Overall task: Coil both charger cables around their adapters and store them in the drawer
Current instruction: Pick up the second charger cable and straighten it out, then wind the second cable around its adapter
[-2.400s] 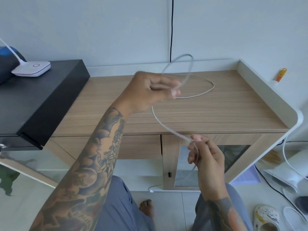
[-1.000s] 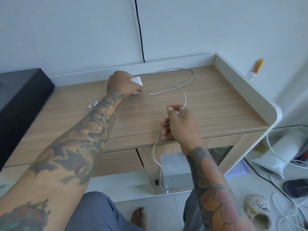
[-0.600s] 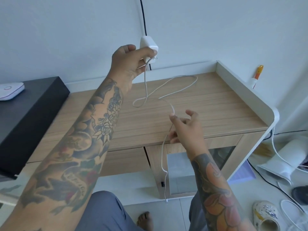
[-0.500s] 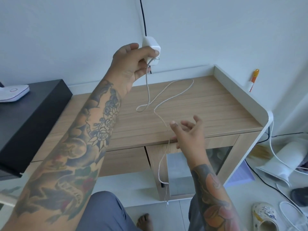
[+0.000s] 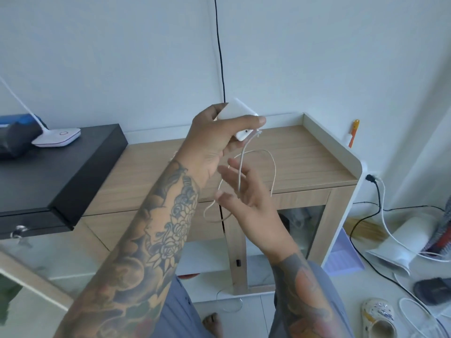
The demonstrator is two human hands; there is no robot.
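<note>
While our right hand [image 5: 246,191] is spread open under the hanging cable [image 5: 240,172], not pinching it, our left hand [image 5: 214,140] clamps the adapter [image 5: 238,113] above the desk [image 5: 305,157]. We judge the first coil is not yet begun; next we must catch the cable. Its far end and the drawer we cannot make out.

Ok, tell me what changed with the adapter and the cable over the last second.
The left hand lifted the white adapter off the wooden cabinet top and holds it in the air. The right hand let go of the white cable and opened, its fingers spread against the hanging strand. The cable remains uncoiled.
</note>
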